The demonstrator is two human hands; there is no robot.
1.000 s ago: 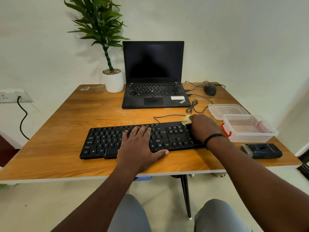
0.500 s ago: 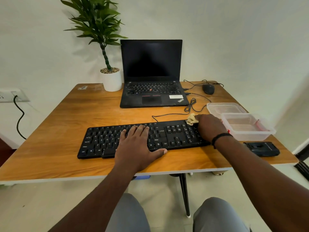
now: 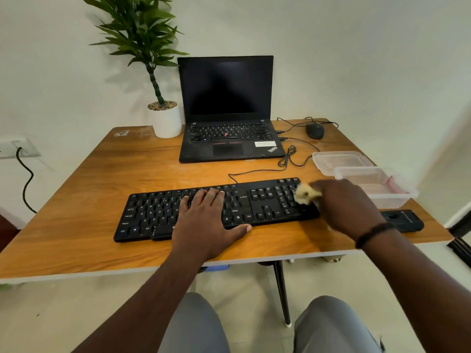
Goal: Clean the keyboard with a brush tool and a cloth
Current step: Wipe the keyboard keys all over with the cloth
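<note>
A black wired keyboard (image 3: 257, 203) lies across the front of the wooden desk (image 3: 76, 225). My left hand (image 3: 209, 222) rests flat on its middle keys, fingers straight. My right hand (image 3: 346, 207) grips a small pale yellow cloth (image 3: 304, 194) bunched against the number pad at the keyboard's right end. The black brush tool (image 3: 404, 220) lies on the desk at the right, partly hidden behind my right wrist.
A black laptop (image 3: 226, 110) stands open at the back, a potted plant (image 3: 163, 118) to its left, a mouse (image 3: 315, 130) and loose cables to its right. Two clear plastic containers (image 3: 377, 187) sit at the right edge. A wall socket (image 3: 17, 147) is at far left.
My right hand has slid the cloth from the keyboard's top right corner down over the number pad and looks blurred. My left hand stays put.
</note>
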